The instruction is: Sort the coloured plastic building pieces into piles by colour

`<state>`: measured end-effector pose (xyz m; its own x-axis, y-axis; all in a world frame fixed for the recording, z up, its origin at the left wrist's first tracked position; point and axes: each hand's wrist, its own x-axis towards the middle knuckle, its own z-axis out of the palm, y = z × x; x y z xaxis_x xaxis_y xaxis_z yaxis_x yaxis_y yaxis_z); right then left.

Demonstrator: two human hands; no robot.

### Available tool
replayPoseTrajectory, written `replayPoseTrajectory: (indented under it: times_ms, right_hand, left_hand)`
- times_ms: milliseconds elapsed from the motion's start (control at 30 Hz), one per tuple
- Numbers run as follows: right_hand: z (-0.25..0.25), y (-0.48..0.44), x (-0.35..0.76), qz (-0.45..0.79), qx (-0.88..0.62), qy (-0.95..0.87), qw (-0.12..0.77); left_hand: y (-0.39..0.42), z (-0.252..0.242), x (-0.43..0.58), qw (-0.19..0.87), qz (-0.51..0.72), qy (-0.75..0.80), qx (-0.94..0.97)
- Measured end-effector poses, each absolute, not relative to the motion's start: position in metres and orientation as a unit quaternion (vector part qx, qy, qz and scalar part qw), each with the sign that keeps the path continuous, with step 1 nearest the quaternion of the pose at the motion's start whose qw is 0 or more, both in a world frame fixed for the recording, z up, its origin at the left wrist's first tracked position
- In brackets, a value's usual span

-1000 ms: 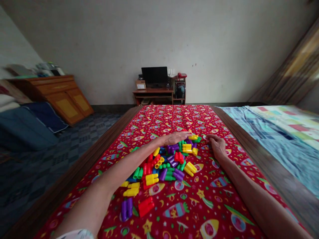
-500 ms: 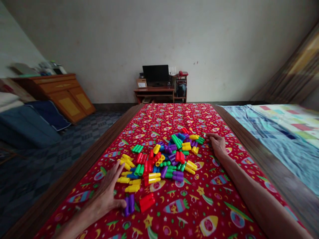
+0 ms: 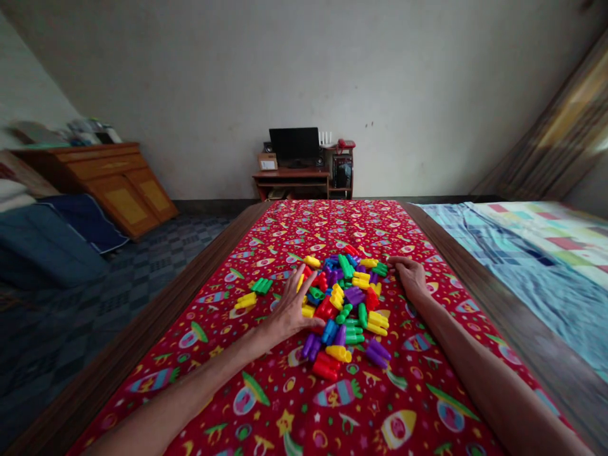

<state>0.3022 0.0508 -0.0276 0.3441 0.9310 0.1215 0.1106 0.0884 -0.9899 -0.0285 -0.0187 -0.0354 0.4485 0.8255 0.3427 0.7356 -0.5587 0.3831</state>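
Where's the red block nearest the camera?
The red block lies just right of centre in the head view, beside a purple block and a yellow block.

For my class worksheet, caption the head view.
Left hand and right hand flank heaped multicoloured tube-shaped plastic blocks on red rocket-print cloth.

Blocks [image 3: 354, 295] are crowding the middle.
The left hand [image 3: 289, 311] is barring their left side, the right hand [image 3: 412, 278] their far right; bare red cloth [image 3: 304, 221] is leaving room beyond the blocks and, nearer, between the forearms [image 3: 209, 372].
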Motion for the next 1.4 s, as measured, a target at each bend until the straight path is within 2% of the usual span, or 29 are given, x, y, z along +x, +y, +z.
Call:
replayPoseTrajectory:
  times_ms: [133, 233, 333, 433, 567, 833, 967, 1100, 1167, 1267, 1400]
  right_hand:
    - [-0.031, 0.052, 0.305, 0.342, -0.579, -0.462, 0.579]
    - [-0.033, 0.053, 0.305, 0.333, -0.579, -0.465, 0.581]
    - [-0.034, 0.054, 0.304, 0.314, -0.580, -0.470, 0.587]
    - [-0.035, 0.055, 0.302, 0.284, -0.584, -0.485, 0.586]
    - [-0.036, 0.056, 0.301, 0.283, -0.578, -0.496, 0.583]
    - [-0.035, 0.052, 0.300, 0.277, -0.569, -0.535, 0.560]
    - [-0.033, 0.051, 0.300, 0.254, -0.573, -0.562, 0.540]
    - [-0.036, 0.053, 0.293, 0.185, -0.555, -0.663, 0.467]
    - [-0.038, 0.052, 0.286, 0.165, -0.535, -0.715, 0.419]
    - [-0.038, 0.041, 0.274, 0.149, -0.495, -0.771, 0.371]
    - [-0.025, 0.016, 0.254, 0.149, -0.437, -0.814, 0.354]
  left_hand:
    - [0.006, -0.007, -0.032, 0.050, 0.258, 0.456, 0.851]
    - [0.015, 0.003, -0.074, 0.004, 0.306, 0.546, 0.780]
    - [0.013, -0.011, -0.125, -0.018, 0.302, 0.661, 0.687]
    - [0.004, -0.035, -0.149, 0.038, 0.285, 0.704, 0.649]
    - [0.001, -0.047, -0.112, 0.100, 0.314, 0.629, 0.704]
    - [0.035, -0.023, 0.004, 0.191, 0.317, 0.511, 0.776]
    - [0.000, 0.004, 0.023, 0.071, 0.312, 0.470, 0.822]
    - [-0.071, 0.020, 0.047, -0.004, 0.161, 0.164, 0.973]
    - [-0.093, 0.017, 0.060, -0.036, 0.118, 0.067, 0.990]
    - [-0.094, 0.007, 0.070, -0.065, 0.109, 0.064, 0.990]
    - [-0.063, 0.003, 0.060, -0.099, 0.123, 0.094, 0.983]
